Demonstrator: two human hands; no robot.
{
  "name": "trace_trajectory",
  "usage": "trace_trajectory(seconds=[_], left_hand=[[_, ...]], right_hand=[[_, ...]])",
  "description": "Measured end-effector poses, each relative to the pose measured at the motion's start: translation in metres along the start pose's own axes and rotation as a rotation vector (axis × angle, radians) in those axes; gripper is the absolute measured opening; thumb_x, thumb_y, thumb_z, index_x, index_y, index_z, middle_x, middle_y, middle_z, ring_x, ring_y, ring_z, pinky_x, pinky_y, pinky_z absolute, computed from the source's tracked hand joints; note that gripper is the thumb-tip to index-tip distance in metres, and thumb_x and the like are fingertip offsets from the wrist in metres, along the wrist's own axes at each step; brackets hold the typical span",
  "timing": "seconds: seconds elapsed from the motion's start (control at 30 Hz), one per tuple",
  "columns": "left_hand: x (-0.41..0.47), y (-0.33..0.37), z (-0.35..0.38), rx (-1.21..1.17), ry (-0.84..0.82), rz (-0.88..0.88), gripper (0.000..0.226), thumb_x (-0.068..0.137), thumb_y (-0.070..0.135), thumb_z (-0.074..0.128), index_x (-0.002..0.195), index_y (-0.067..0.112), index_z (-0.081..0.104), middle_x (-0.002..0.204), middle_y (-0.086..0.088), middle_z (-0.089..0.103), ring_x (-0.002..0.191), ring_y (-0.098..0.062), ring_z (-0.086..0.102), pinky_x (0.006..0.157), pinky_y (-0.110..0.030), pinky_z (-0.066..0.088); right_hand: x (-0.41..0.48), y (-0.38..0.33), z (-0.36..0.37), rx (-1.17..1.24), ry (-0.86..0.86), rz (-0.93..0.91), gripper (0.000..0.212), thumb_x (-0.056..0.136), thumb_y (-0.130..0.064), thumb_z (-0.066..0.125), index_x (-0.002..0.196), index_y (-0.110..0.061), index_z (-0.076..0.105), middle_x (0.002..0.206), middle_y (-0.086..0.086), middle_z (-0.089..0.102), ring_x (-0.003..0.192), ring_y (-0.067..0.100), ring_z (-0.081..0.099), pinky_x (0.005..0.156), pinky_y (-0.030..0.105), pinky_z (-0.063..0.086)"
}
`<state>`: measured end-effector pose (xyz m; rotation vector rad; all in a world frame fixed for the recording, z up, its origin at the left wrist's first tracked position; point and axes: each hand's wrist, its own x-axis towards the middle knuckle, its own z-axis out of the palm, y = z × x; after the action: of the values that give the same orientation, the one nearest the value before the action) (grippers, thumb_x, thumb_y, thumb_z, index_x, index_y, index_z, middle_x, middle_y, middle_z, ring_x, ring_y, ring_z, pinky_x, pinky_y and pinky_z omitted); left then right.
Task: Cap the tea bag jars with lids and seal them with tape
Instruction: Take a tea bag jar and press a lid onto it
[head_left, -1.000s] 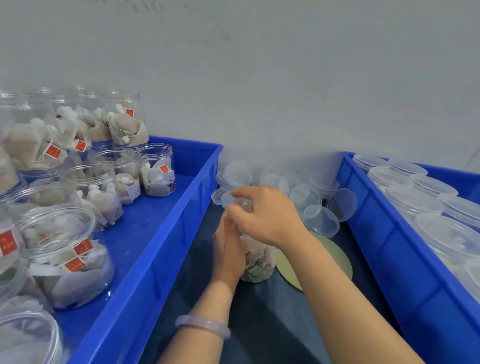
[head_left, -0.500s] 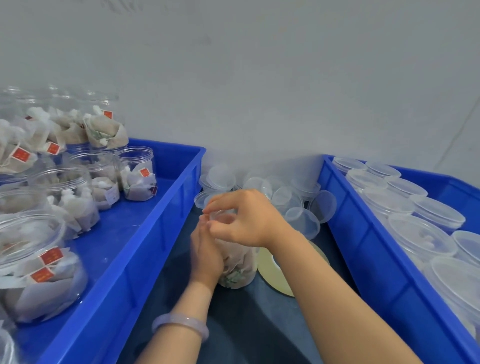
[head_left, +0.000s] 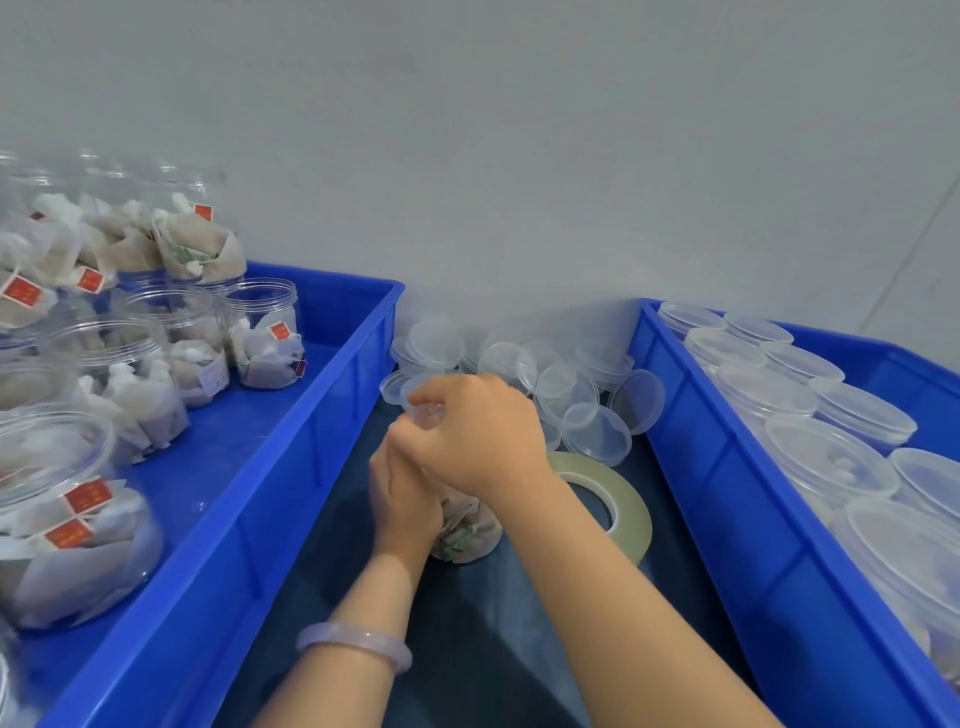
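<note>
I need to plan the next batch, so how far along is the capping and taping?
Done: lidded jars stand in the right bin; tape on them is too faint to tell. In hand: the left hand holds a jar while the right hand grips its lid from above. Left: many open jars in the left bin, with loose lids and the tape roll waiting nearby.

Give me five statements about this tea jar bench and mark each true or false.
1. The tape roll lies flat beside the tea bag jar. True.
2. The left hand holds that jar; the right hand grips its lid. True.
3. The bracelet sits on the right wrist. False: it is on the left wrist.
4. The jars in the left crate are capped. False: those jars have no lids.
5. A heap of loose lids lies by the wall. True.
</note>
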<state>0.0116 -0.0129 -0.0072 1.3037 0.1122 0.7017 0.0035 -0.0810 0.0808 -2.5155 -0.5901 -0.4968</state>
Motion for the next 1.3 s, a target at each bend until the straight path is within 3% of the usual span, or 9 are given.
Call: trace_trajectory(seconds=[0.13,0.3,0.43,0.53,0.73,0.93,1.07,1.17,1.3], left_hand=[[0.0,0.001,0.0,0.017,-0.018,0.03,0.042,0.101,0.006,0.039,0.066,0.025,0.052,0.05,0.019,0.057,0.048,0.008,0.05,0.047,-0.009,0.038],[0.006,0.005,-0.001,0.124,-0.126,0.18,0.042,0.094,-0.008,0.046,0.087,0.033,0.057,0.071,0.021,0.063,0.079,0.016,0.061,0.068,-0.002,0.043],[0.015,-0.001,-0.009,-0.036,-0.197,0.031,0.033,0.09,0.03,0.038,0.084,0.027,0.07,0.082,0.007,0.072,0.088,-0.01,0.066,0.082,-0.035,0.051],[0.011,0.0,-0.011,-0.011,-0.169,0.03,0.042,0.098,0.021,0.035,0.079,0.029,0.072,0.078,0.013,0.071,0.079,0.0,0.065,0.071,-0.018,0.051],[-0.004,0.009,-0.002,0.182,-0.037,0.067,0.028,0.095,-0.006,0.045,0.078,0.009,0.06,0.066,0.009,0.061,0.06,0.007,0.054,0.057,-0.007,0.039],[-0.009,0.004,-0.013,0.368,-0.059,-0.008,0.035,0.093,-0.009,0.044,0.128,-0.01,0.048,0.128,-0.03,0.053,0.107,-0.023,0.05,0.079,-0.016,0.038],[-0.005,0.013,-0.011,-0.043,-0.252,-0.167,0.051,0.102,0.035,0.03,0.087,0.031,0.078,0.094,0.004,0.075,0.09,-0.003,0.068,0.072,-0.015,0.049],[-0.014,0.015,-0.003,0.125,-0.088,-0.058,0.037,0.103,0.009,0.039,0.08,0.013,0.068,0.071,0.016,0.066,0.071,0.0,0.062,0.069,-0.005,0.043],[-0.018,0.016,0.0,0.416,0.007,-0.006,0.028,0.094,0.007,0.051,0.071,0.021,0.045,0.069,0.008,0.05,0.071,-0.021,0.052,0.063,-0.025,0.045]], right_hand=[[-0.002,-0.001,0.002,-0.012,0.034,0.004,0.03,0.078,-0.04,0.059,0.095,-0.019,0.071,0.086,-0.001,0.07,0.087,0.024,0.057,0.067,0.031,0.03],[0.001,0.007,-0.009,0.027,-0.093,-0.049,0.028,0.074,-0.049,0.066,0.098,-0.034,0.071,0.1,-0.015,0.07,0.095,0.013,0.06,0.076,0.028,0.046],[0.007,0.014,-0.026,0.306,-0.37,-0.03,0.026,0.071,-0.031,0.076,0.096,-0.036,0.074,0.108,-0.024,0.067,0.104,-0.008,0.058,0.097,0.026,0.046],[0.005,0.014,-0.027,0.35,-0.384,-0.031,0.024,0.069,-0.026,0.077,0.092,-0.035,0.075,0.108,-0.025,0.067,0.105,-0.011,0.057,0.099,0.027,0.045],[-0.004,-0.004,-0.008,0.067,-0.077,0.073,0.019,0.075,-0.041,0.064,0.089,-0.032,0.071,0.089,-0.011,0.069,0.09,0.016,0.061,0.076,0.031,0.047],[-0.008,-0.009,-0.005,-0.049,-0.067,0.01,0.027,0.084,-0.049,0.054,0.086,-0.023,0.062,0.088,-0.005,0.061,0.093,0.029,0.049,0.071,0.034,0.032],[-0.008,0.01,-0.026,-0.007,-0.397,-0.106,0.031,0.085,-0.048,0.053,0.1,-0.022,0.053,0.109,-0.006,0.055,0.117,0.031,0.042,0.089,0.033,0.033],[-0.016,0.01,-0.015,0.017,-0.153,0.009,0.037,0.078,-0.057,0.062,0.081,-0.022,0.053,0.093,-0.005,0.055,0.093,0.024,0.046,0.08,0.032,0.035],[-0.033,-0.011,0.011,-0.221,0.074,0.225,0.075,0.075,-0.076,0.045,0.123,-0.019,0.053,0.129,-0.004,0.05,0.098,0.024,0.032,0.088,0.033,0.03]])
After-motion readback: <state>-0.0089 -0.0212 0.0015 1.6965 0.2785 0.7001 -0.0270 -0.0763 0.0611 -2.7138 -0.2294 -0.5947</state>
